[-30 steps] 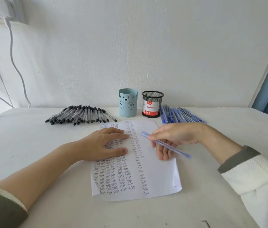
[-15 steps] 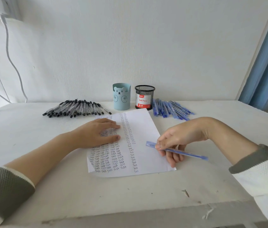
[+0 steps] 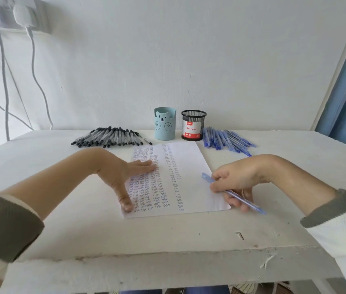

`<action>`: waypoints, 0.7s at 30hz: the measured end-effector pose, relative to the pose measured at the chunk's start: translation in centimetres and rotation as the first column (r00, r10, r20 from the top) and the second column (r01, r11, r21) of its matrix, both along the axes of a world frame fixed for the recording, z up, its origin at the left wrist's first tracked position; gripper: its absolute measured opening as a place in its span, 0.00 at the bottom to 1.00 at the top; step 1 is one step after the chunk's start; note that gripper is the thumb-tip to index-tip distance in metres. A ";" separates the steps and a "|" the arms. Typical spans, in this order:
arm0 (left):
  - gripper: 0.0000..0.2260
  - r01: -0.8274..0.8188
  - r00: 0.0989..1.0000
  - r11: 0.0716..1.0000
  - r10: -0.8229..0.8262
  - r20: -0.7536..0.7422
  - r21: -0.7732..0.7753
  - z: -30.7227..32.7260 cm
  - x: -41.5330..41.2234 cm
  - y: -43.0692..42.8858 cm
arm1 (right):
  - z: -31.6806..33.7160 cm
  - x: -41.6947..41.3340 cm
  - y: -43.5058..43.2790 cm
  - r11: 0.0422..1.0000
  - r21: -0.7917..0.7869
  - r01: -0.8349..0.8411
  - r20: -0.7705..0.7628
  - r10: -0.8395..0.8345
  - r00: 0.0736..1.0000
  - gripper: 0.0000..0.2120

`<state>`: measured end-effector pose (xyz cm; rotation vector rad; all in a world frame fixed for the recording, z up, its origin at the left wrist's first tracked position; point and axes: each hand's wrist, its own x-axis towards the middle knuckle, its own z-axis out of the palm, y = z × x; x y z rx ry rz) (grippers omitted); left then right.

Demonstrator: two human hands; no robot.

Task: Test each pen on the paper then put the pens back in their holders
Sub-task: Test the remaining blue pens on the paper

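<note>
Thumb of left hand (image 3: 121, 172) now splayed on paper (image 3: 189, 166) — right grip (image 3: 237, 181) pinches pen (image 3: 248, 203)

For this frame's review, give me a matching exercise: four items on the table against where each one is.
Items:
1 black pens
2 paper
3 single blue pen
4 mesh holder

Places:
A gripped in the right hand
B pressed flat under the left hand
C standing just right of the bear holder
D piled left of the bear holder

Pairs: 1-D, 2-B, 3-A, 4-C
</note>
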<state>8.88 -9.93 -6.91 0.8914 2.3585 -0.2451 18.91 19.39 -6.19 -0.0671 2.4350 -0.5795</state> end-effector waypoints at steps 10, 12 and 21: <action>0.68 0.004 0.998 0.998 0.000 0.060 -0.066 0.2 -0.1 0.0 | 0.3 -0.2 1.9 1.000 -0.018 0.015 -0.023 -0.015 1.000 0.20; 0.68 0.002 0.998 0.997 0.002 0.055 -0.076 0.4 -0.1 0.1 | 0.3 -0.3 1.9 1.000 -0.014 0.021 -0.015 -0.021 1.000 0.20; 0.55 -0.018 0.996 0.996 0.010 0.089 0.091 1.5 -0.6 -0.3 | 2.4 -2.1 1.1 0.998 0.066 -0.022 -0.092 0.028 0.995 0.18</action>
